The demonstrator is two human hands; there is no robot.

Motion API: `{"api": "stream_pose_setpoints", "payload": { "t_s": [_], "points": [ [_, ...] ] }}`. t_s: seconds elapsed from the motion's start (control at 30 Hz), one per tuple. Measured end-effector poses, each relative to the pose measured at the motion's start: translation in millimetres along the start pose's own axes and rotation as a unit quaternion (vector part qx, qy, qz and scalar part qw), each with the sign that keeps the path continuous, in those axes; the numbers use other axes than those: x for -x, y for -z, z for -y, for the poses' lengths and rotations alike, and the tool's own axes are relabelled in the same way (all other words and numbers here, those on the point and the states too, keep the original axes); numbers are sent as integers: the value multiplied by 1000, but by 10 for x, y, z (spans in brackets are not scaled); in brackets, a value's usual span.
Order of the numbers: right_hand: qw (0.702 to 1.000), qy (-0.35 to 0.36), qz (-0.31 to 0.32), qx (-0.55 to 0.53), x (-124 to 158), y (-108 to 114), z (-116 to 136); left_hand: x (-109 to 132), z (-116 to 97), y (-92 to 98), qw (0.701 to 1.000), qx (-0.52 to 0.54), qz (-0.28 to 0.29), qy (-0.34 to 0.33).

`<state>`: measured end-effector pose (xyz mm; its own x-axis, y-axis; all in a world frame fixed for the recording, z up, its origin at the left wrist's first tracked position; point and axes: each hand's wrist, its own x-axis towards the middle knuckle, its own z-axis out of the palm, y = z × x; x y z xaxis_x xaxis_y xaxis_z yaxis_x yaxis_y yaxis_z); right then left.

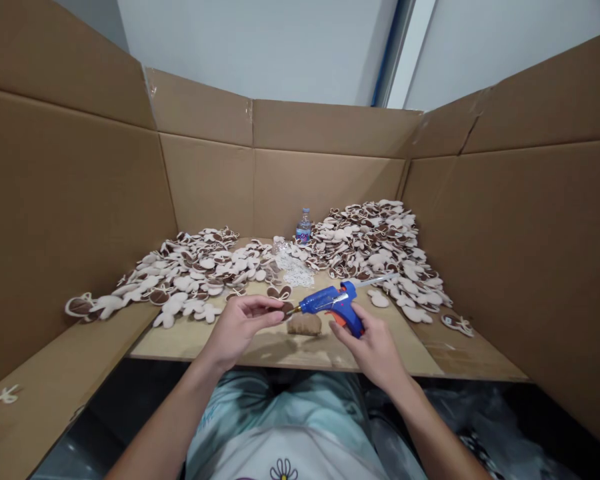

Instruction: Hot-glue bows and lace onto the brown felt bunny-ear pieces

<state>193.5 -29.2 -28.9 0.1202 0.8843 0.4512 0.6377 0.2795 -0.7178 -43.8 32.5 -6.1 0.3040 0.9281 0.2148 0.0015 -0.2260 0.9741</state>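
Observation:
A blue glue gun (330,301) with an orange trigger is in my right hand (373,337), whose fingers wrap round its handle. A clear glue stick juts from its back end, and its nozzle points left. Between the fingertips of my left hand (247,325) is a brown felt piece (286,309), touched or nearly touched by the nozzle. Just beyond lies a brown piece with white loops (279,293). Below the gun a small brown block (304,325) rests on the board.
Piles of white and brown felt shapes lie at left (195,267) and right (375,240). A water bottle (304,227) stands at the back, behind white dotted pieces (296,267). Tall cardboard walls (330,187) enclose the tabletop (180,340).

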Motion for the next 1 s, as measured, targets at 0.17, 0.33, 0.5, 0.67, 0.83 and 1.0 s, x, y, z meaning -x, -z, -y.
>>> {"api": "stream_pose_setpoints", "payload": {
  "t_s": [0.17, 0.33, 0.5, 0.67, 0.83, 1.0],
  "points": [
    [1000, 14, -13, 7, 15, 10, 20, 0, 22, 10, 1000, 6, 0, 3],
    [999, 24, -23, 20, 13, 19, 23, 0, 15, 12, 1000, 17, -1, 4],
    [999, 25, -25, 17, 27, 21, 25, 4, -3, 4, 1000, 27, 0, 3],
    [999, 26, -31, 18, 34, 24, 32, 9, -2, 2, 999, 45, 0, 10],
    [999, 26, -35, 22, 32, 25, 22, 8, 0, 6, 999, 39, 0, 7],
    [998, 31, -43, 32, 31, 31, 27, 11, -10, 1, 998, 53, -1, 14]
  ]
}}
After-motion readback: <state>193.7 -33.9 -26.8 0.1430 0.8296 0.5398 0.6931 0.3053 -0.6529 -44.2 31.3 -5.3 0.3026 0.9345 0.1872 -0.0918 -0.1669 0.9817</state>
